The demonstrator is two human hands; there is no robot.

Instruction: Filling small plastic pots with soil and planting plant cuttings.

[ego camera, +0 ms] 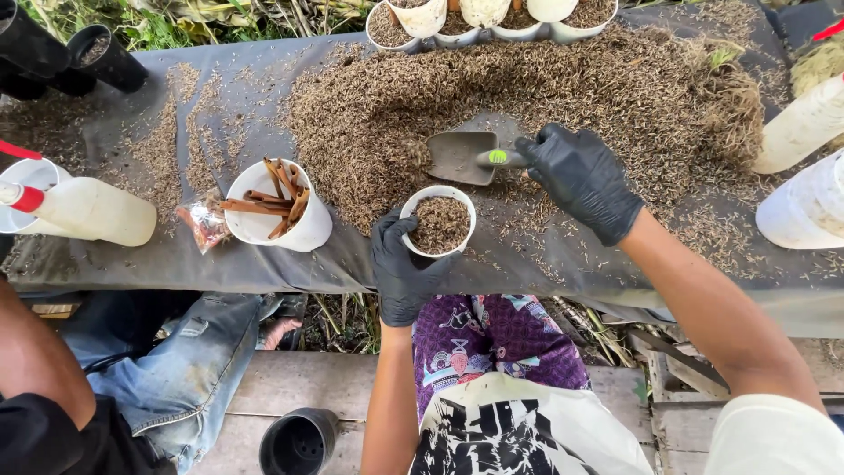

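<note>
Two black-gloved hands, the left hand (403, 268) and right hand (582, 179), were counted, with one trowel (463, 157), one husk-filled white cup (439, 221), one stick-filled white cup (274, 207) at nine o'clock, and five white cups (492, 18) at twelve o'clock.

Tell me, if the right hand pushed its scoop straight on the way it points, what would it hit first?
The right hand holds a small scoop with its blade pointing left. Going straight on, it would likely dig first into the husk heap just beyond the blade's edge. The cup of brown sticks lies lower, seemingly off that line.
</note>
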